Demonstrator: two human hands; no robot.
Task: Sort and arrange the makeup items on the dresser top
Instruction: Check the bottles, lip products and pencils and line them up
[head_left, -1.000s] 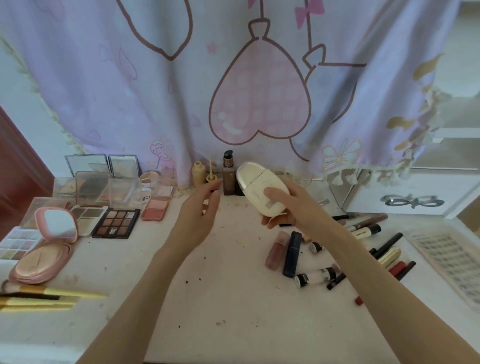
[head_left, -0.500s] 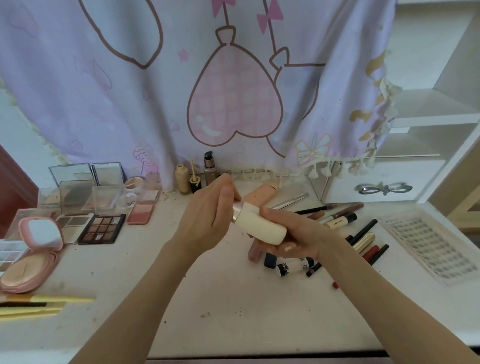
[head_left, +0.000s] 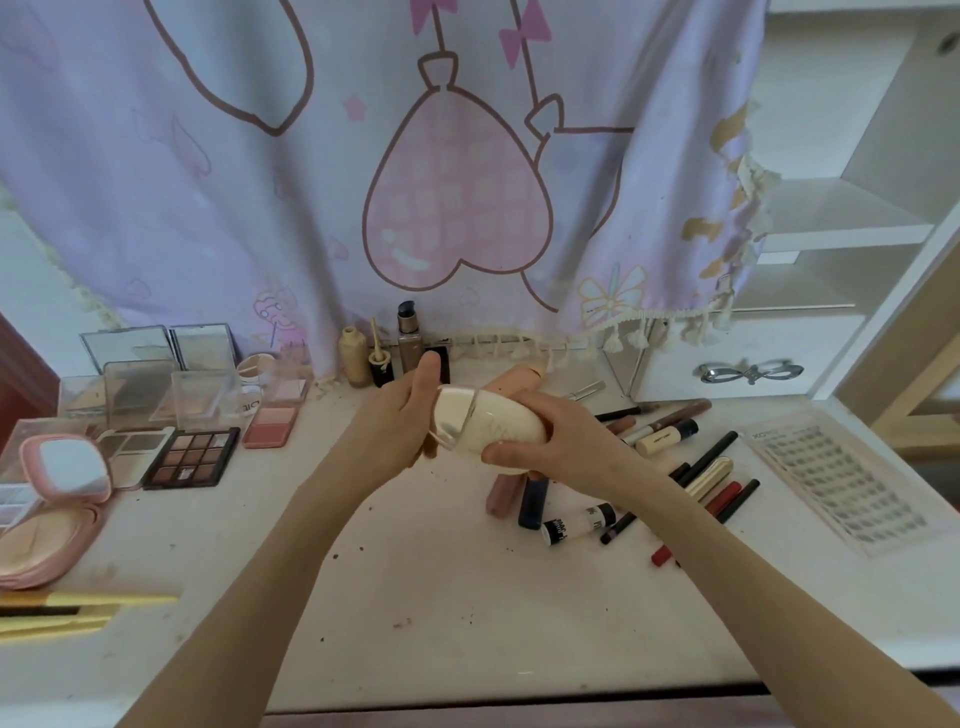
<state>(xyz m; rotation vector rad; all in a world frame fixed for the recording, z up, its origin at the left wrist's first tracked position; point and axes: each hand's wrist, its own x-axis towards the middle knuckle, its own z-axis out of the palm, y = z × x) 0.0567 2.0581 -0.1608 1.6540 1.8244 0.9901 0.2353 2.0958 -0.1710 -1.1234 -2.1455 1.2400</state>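
A cream oval bottle (head_left: 493, 423) lies sideways in the air above the middle of the dresser top (head_left: 441, 597). My right hand (head_left: 566, 441) grips its body from the right. My left hand (head_left: 400, 426) holds its capped left end, thumb up along the cap. Behind them stand a beige bottle (head_left: 355, 356), a small dropper vial (head_left: 380, 358) and a brown pump bottle (head_left: 409, 338). Lipsticks, tubes and pencils (head_left: 691, 467) lie scattered at the right. Open palettes (head_left: 192, 457) and a pink compact (head_left: 57, 499) sit at the left.
A lilac curtain (head_left: 415, 182) hangs along the back. A lash tray (head_left: 841, 483) lies at the far right near a white drawer unit (head_left: 743, 364). Yellow-handled brushes (head_left: 67, 610) lie at the front left edge.
A second ago only my right hand held the bottle, at the back. It has since come toward me and turned sideways, and my left hand has closed on its capped end.
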